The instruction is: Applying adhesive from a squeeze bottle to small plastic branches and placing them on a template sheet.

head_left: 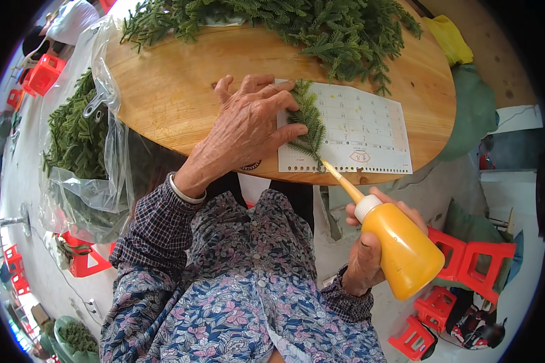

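Round wooden table [163,91] under bright daylight, on a pale concrete floor [515,206]. Red plastic stools [466,260] scattered lower right, more [42,72] upper left and along the left edge. Clear plastic bag [91,181] hanging off the table's left side.

table [163,91]: smooth varnished wood | bottle [406,251]: glossy plastic | calendar sheet [369,130]: matt paper
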The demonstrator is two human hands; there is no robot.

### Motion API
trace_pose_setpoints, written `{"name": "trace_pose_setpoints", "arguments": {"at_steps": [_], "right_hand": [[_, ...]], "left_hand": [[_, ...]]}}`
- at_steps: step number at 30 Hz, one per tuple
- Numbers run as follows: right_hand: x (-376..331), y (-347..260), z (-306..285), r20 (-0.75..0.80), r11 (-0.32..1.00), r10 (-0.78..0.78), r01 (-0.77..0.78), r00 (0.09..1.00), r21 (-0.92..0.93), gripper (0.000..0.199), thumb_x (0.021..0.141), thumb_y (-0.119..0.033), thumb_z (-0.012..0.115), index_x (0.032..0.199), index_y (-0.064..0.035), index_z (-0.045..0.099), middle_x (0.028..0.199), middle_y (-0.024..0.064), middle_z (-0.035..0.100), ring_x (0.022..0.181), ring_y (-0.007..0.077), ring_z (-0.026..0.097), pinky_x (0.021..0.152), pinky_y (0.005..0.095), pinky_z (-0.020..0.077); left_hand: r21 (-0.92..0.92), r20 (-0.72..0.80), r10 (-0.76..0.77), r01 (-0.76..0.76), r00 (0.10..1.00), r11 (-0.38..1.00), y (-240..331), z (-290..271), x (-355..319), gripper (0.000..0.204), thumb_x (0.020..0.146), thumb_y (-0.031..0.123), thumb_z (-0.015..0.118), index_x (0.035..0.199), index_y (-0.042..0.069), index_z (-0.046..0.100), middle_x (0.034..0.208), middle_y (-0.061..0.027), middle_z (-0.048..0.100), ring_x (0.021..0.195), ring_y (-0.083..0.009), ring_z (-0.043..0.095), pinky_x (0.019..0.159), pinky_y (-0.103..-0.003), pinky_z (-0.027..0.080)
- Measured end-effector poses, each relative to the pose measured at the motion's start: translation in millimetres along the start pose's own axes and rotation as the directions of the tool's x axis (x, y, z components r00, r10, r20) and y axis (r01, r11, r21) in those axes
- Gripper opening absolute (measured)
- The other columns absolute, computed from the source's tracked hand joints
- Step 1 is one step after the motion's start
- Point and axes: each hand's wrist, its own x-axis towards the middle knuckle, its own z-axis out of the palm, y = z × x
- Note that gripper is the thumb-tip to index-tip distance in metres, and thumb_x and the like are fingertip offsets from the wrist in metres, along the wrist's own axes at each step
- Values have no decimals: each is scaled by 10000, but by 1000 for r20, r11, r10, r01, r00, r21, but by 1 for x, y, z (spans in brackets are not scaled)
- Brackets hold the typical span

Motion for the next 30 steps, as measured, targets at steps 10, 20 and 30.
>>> {"name": "trace_pose_setpoints", "arguments": {"at_steps": [10, 20, 30], "right_hand": [[-5, 11, -6, 12, 981, 69, -70, 998, 181, 624, 781, -427, 685, 1212, -70, 408, 1039, 230, 622, 614, 243, 640, 530, 251, 518], [-4, 8, -11, -64, 944, 39, -16, 997, 330, 677, 759, -420, 773, 1169, -11, 423, 1031, 257, 621, 694, 286, 674, 621, 314, 581], [-4, 20, 0, -11, 960, 28, -24, 1000, 280, 596, 802, -426, 660, 1220, -84, 408, 1049, 207, 607, 627, 249, 623, 537, 268, 515]], "left_hand": [[30, 59, -41, 40, 997, 999, 4, -2, 2, 305, 795, 403, 688, 965, 154, 647, 1237, -10, 613, 1244, -242, 432, 1031, -521, 163], [47, 64, -48, 45, 997, 998, 5, -1, 3, 311, 786, 403, 697, 967, 155, 644, 1238, -7, 614, 1239, -240, 437, 1030, -525, 166], [26, 26, -23, 22, 999, 999, 2, 2, 2, 326, 781, 413, 696, 959, 144, 655, 1174, -21, 634, 1224, -255, 445, 1012, -567, 167]]}}
